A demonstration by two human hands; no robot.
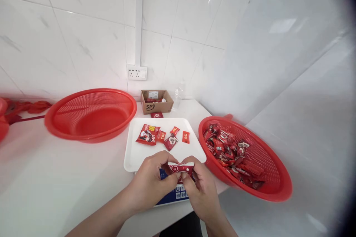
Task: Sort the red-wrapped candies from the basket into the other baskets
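Note:
Between both hands is a dark red candy packet (181, 168) with white printing and white edges. My left hand (155, 177) pinches its left side, and my right hand (198, 183) grips its right side. They hold it above the front edge of a white tray (136, 157) on a blue scale (174, 197), partly hidden by my hands. On the tray lie a larger red packet (148, 134) with a cartoon figure, a dark red packet (170, 142) and several small bright red packets (185, 137).
At right, a red basket (274, 177) holds many red packets and overhangs the table edge. Another red basket (91, 118) stands at left. Behind the tray are a cardboard box (157, 108), a dark red packet (157, 115) and clear plastic (177, 96). Red bags (33, 107) lie far left.

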